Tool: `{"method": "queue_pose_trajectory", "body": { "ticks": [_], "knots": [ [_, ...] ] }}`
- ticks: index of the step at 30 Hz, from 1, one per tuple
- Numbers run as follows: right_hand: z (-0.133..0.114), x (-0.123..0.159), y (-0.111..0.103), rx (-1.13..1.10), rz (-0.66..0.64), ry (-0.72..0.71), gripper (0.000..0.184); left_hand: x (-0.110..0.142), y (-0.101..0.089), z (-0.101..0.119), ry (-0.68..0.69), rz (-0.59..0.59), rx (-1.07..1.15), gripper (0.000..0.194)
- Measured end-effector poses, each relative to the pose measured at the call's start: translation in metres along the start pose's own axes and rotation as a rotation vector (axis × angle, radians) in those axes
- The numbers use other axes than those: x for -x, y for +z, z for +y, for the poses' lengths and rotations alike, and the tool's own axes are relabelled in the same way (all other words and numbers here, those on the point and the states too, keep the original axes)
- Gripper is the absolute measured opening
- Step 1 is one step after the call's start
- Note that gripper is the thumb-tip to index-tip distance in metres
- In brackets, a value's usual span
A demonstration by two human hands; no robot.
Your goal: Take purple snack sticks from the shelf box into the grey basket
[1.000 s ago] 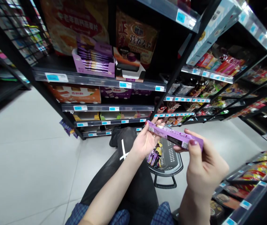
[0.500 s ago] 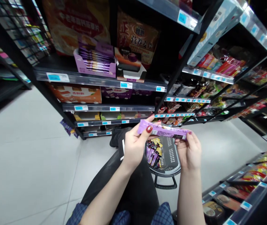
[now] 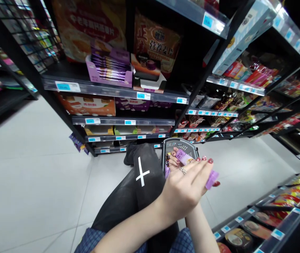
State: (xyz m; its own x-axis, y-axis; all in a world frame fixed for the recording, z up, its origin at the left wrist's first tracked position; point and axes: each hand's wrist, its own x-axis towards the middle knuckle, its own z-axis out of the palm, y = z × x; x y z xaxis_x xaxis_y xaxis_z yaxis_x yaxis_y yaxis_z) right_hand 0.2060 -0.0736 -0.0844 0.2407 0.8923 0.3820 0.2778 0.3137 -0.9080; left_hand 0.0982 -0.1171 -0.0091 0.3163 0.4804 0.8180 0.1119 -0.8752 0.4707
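Observation:
A purple stick packet [image 3: 184,157] is between my two hands, above the shopping basket [image 3: 177,142]. My left hand [image 3: 184,186] crosses over my right and is closed on the packet's near end. Beneath it, my right hand [image 3: 174,161] grips the far end with its fingertips; its palm is mostly hidden by the left. The packet's middle is covered by the left fingers. Inside the grey basket, purple packets [image 3: 167,171] show only in part, as my hands and knee block the view.
Ahead stands a black shelf [image 3: 108,89] with an open purple box [image 3: 110,72] of stick packets, a brown-and-white carton [image 3: 150,79] and cereal bags [image 3: 156,42]. A lower shelf with tubs [image 3: 238,239] is at the right. My black-clad leg [image 3: 150,165] is left of the basket.
My left hand has moved right and crossed over the right one. The right hand has shifted left, and the packet has turned from nearly level to slanting, its right end lower.

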Motion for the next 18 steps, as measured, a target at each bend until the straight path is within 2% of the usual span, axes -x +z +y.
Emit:
{"method": "queue_pose_trajectory", "body": {
  "ticks": [1, 3, 5, 8, 11, 14, 16, 18],
  "knots": [
    [0.000, -0.001, 0.002, -0.054, 0.013, 0.028, 0.033, 0.000, 0.002, 0.003, -0.004, -0.064, 0.028, 0.034],
    [-0.003, -0.002, 0.005, -0.292, 0.072, 0.182, 0.034, 0.000, 0.004, 0.010, -0.007, -0.188, 0.079, 0.035],
    [-0.009, 0.000, 0.007, -0.527, 0.119, 0.347, 0.025, 0.000, 0.007, 0.014, -0.005, -0.275, 0.118, 0.037],
    [-0.017, 0.005, 0.007, -0.751, 0.103, 0.413, 0.016, 0.000, 0.014, 0.017, 0.021, -0.308, 0.143, 0.038],
    [-0.017, 0.006, 0.002, -0.797, 0.071, 0.413, 0.019, 0.004, 0.021, 0.014, 0.066, -0.283, 0.100, 0.037],
    [-0.016, -0.002, -0.012, -0.646, 0.059, 0.360, 0.025, 0.007, 0.023, 0.010, 0.101, -0.278, 0.071, 0.035],
    [-0.020, -0.010, -0.027, -0.567, 0.050, 0.329, 0.033, 0.007, 0.020, 0.006, 0.077, -0.327, 0.052, 0.034],
    [-0.030, -0.019, -0.045, -0.588, 0.073, 0.309, 0.044, 0.006, 0.015, 0.003, 0.019, -0.401, 0.030, 0.034]
  ]
}}
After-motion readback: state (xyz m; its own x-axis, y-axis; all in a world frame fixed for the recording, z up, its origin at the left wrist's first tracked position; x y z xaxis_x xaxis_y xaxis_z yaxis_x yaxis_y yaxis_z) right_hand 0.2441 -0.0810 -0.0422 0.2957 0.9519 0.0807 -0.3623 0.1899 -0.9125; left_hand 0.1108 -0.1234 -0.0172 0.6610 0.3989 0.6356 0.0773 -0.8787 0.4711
